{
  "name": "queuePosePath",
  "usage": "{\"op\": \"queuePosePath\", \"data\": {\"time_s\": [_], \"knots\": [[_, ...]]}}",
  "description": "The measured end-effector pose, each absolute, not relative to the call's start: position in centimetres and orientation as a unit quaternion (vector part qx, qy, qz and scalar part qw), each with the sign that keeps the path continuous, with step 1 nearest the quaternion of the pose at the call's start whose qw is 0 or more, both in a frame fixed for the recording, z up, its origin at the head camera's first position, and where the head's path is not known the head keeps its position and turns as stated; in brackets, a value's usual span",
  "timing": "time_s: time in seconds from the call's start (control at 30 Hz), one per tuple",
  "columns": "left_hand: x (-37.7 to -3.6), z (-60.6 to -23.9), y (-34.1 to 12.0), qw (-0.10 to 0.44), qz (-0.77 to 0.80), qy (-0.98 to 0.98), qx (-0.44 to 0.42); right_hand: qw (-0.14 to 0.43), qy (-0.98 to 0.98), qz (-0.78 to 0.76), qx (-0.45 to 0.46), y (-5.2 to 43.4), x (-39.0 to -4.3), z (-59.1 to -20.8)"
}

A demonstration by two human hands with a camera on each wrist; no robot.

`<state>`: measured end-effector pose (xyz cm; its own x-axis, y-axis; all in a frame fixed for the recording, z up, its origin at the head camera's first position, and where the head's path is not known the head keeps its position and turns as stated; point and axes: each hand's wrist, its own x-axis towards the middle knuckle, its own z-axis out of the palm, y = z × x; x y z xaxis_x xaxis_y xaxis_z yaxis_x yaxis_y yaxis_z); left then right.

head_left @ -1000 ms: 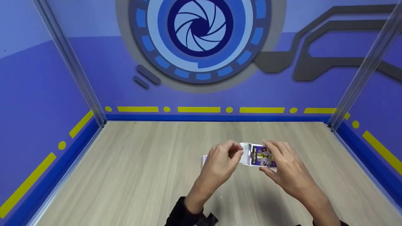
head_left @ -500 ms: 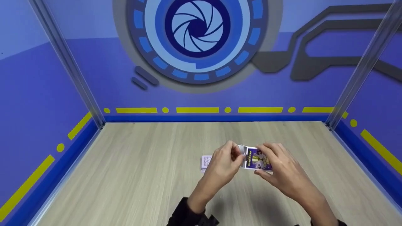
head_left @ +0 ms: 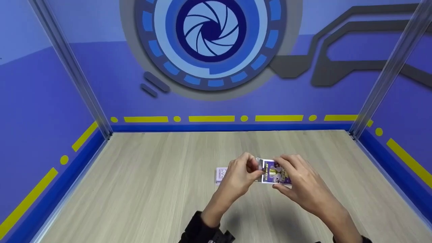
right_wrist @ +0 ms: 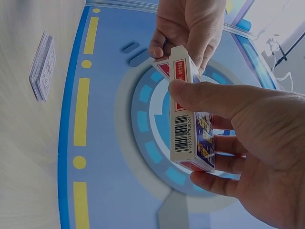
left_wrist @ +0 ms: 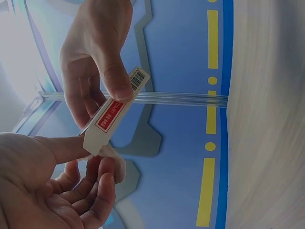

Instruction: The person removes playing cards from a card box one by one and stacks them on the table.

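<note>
Framing pale wood tabletop (head_left: pixel 141 189), blue walls (head_left: pixel 44 101)

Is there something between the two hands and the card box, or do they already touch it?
Nothing stands between. The right hand grips the card box by its sides, and the left hand pinches its flap end. The card deck lies apart on the table, left of both hands.

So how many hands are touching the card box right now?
2. The right hand grips the card box round its body, thumb on the barcode side. The left hand pinches its open end. A stack of cards lies apart on the table, untouched.
</note>
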<state>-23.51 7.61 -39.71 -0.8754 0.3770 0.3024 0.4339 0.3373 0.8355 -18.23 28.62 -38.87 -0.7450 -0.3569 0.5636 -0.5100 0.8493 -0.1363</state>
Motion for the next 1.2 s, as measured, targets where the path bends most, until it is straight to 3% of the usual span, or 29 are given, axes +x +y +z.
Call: {"op": "queuePosePath", "data": {"time_s": [0.5,0.9,1.2], "knots": [[-24.0,-39.6,6.9,0.02,-0.511,-0.813,-0.28,0.229,-0.941,0.145,0.202,29.3,-18.6,-39.3],[-24.0,-39.1,5.8,0.041,-0.383,-0.859,-0.336,0.209,-0.95,0.152,0.175,29.9,-18.6,-39.1],[-23.6,-39.7,6.4,0.167,-0.201,-0.898,-0.354,0.199,-0.951,0.148,0.185,29.8,-18.6,-39.1]]}}
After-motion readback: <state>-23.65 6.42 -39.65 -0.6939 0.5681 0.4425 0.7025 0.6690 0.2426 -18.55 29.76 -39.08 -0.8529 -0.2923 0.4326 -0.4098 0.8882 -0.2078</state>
